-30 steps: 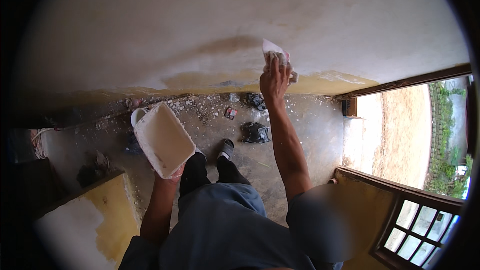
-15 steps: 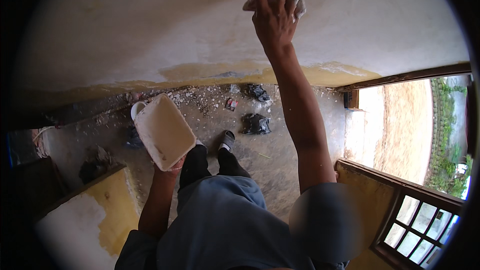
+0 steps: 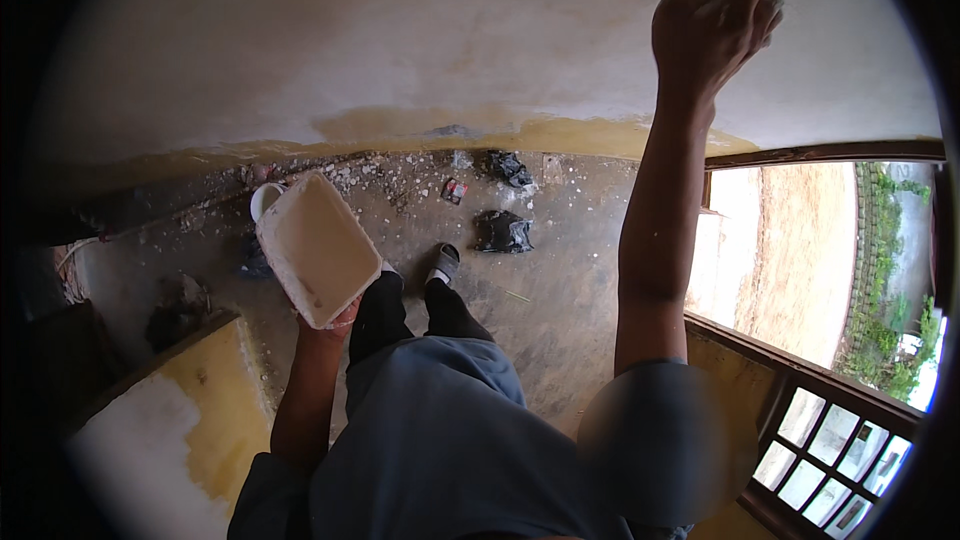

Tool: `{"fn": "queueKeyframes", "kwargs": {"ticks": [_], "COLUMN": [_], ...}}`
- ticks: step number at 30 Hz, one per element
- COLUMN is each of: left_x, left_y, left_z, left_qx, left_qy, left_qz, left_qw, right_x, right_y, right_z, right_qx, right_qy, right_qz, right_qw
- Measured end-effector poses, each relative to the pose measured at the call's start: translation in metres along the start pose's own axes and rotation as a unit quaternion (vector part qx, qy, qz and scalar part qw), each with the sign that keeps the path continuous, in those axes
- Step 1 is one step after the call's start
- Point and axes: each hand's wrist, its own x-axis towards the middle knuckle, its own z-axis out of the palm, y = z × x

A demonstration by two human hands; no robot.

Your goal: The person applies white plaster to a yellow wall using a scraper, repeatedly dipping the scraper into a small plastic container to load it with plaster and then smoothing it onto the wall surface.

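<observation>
My left hand (image 3: 328,324) is closed on the lower end of a rectangular tub (image 3: 322,250) smeared with pale putty, which lies in it as a smooth layer. The tub is held tilted above the floor on my left. High at the upper right, my right hand (image 3: 718,15) is raised at the wall (image 3: 450,50), its fingers curled and coated with pale paste. The flat, putty-smeared spreader seen in it half a second ago is now hidden by the hand or beyond the upper edge. The wall is mostly coated off-white, with a bare yellowish strip low down.
A white bucket (image 3: 265,202) stands behind the tub. Black plastic bags (image 3: 505,232), a small red packet (image 3: 455,190) and white crumbs lie on the concrete floor (image 3: 560,290). At the right are a doorway (image 3: 790,250) and a paned window (image 3: 835,445); a low partly yellow wall (image 3: 215,410) is lower left.
My right hand has swept rightward along the wall and turned, so the spreader no longer shows. My left hand and the tub have shifted slightly left and up in the view.
</observation>
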Motion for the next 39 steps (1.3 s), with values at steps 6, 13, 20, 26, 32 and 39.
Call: {"fn": "queueKeyframes", "kwargs": {"ticks": [6,13,20,26,32,39], "left_x": [0.000,-0.012,-0.021,-0.023,-0.014,0.000], "left_y": [-0.006,0.003,-0.001,-0.003,-0.005,-0.019], "left_z": [-0.025,-0.020,-0.047,-0.071,-0.078,-0.127], "left_qx": [0.102,-0.031,-0.021,-0.012,0.015,-0.029], "left_qy": [0.095,0.002,0.043,0.034,0.036,0.008], "left_qz": [0.034,-0.073,-0.078,-0.114,-0.158,-0.210], "left_qw": [0.990,0.997,0.996,0.993,0.987,0.977], "right_x": [-0.019,-0.250,-0.340,-0.064,-0.094,-0.346], "right_y": [-0.019,-0.029,-0.044,-0.001,-0.049,-0.076], "right_z": [0.030,0.063,0.014,0.016,0.055,0.072], "right_qx": [-0.022,0.001,0.041,0.005,0.026,0.053], "right_qy": [-0.058,-0.228,-0.281,0.040,-0.057,-0.206], "right_qz": [0.011,0.037,0.154,-0.052,0.037,0.156], "right_qw": [0.998,0.973,0.946,0.998,0.997,0.965]}}
